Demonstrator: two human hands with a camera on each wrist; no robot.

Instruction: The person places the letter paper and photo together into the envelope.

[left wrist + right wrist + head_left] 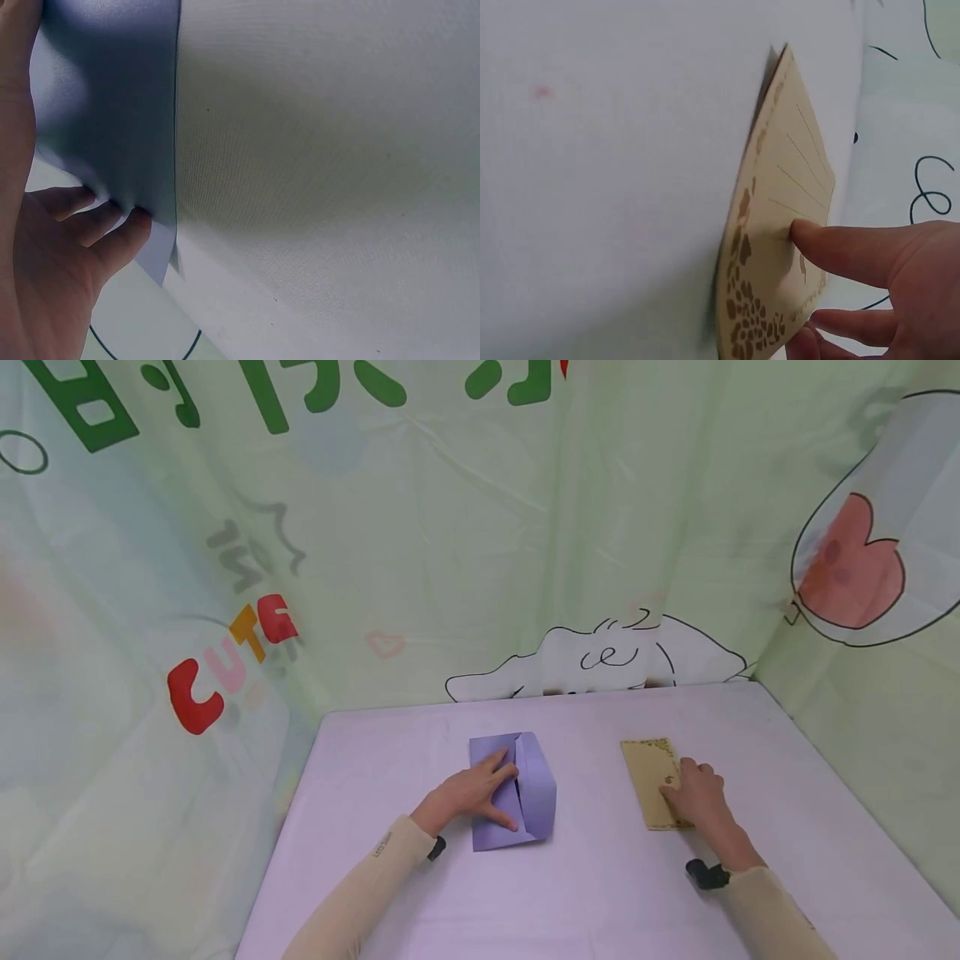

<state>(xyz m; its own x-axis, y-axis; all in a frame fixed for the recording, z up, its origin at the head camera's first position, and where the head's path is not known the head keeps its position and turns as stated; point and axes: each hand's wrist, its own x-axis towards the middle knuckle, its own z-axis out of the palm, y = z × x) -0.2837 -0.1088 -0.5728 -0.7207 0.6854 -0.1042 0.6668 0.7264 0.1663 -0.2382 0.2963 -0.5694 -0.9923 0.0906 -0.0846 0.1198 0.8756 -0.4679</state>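
Note:
My left hand (474,789) lies over a purple envelope (538,793) on the table, its thumb and fingers spread and its fingertips pressing the paper. The envelope's flap points right and a dark gap shows along its fold. In the left wrist view the fingertips (139,219) rest on the envelope (135,97). To the right, my right hand (701,793) pinches the edge of a tan card (648,781) with a brown decorated border. In the right wrist view the thumb (806,231) lies on the card's lined face (772,202), with other fingers at its edge.
A pale lilac cloth (585,893) covers the table. Behind and beside it hang printed curtains (450,543) with cartoon drawings and letters. A dark wrist device (707,874) sits below the right hand.

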